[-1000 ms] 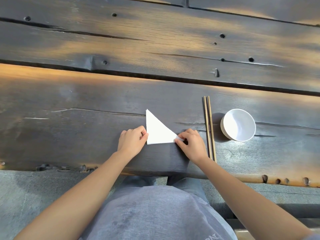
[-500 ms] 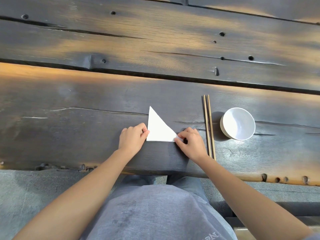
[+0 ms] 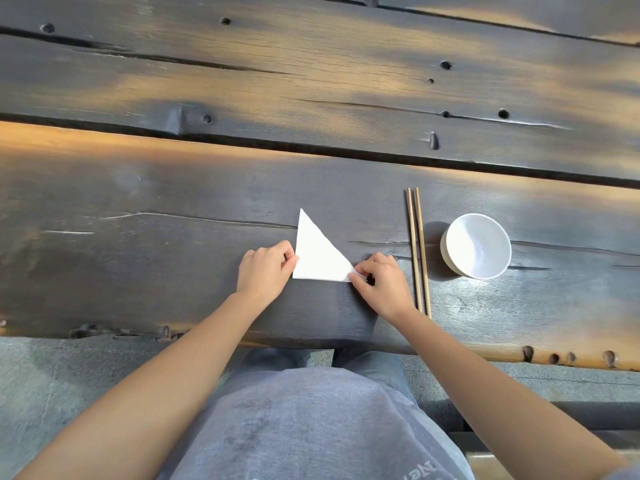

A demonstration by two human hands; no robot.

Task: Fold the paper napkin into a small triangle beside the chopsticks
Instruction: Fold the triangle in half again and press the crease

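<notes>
A white paper napkin lies flat on the dark wooden table as a triangle, one point aimed away from me. My left hand pinches its near left corner. My right hand pinches its near right corner, thumb and fingertips closed on the paper. A pair of wooden chopsticks lies side by side just right of my right hand, running away from me. The napkin sits a hand's width left of the chopsticks.
A small white bowl stands right of the chopsticks. The table is made of dark planks with a gap running across behind the napkin. Its near edge is close to my lap.
The napkin has tilted slightly, its far point swinging a little to the right, with both hands still on the near corners. The view has shifted a little.
</notes>
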